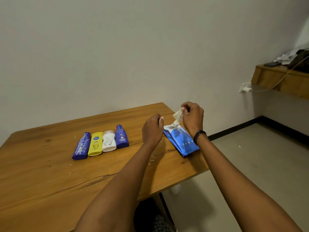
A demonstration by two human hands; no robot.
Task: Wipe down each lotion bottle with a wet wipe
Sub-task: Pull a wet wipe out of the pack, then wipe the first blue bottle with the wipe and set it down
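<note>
Your wooden table (50, 178) carries four lotion bottles lying flat in a row, caps toward the far side, left of centre. Leftmost is a tall dark blue bottle (81, 146), its near end closest to you of the four. Touching its right side is a yellow bottle (95, 144). Next comes a white bottle (109, 141), pressed against the yellow one. The row ends with a shorter dark blue bottle (121, 136), set slightly farther back and just beside the white one.

To the right of the row, your left hand (152, 130) hovers above the table, fingers curled loosely inward. It has nothing in it that can be seen, and it sits just left of the wipe pack.

The blue wipe pack (181, 141) lies flat near the table's right edge, its opening at the far end. A white wet wipe (177, 118) rises from that opening, bunched and partly drawn out, its lower end at the pack.

Your right hand (193, 117) is above the pack, thumb and fingertips pinched closed on the upper end of the wipe. A dark wristband (199, 135) circles that wrist.
</note>
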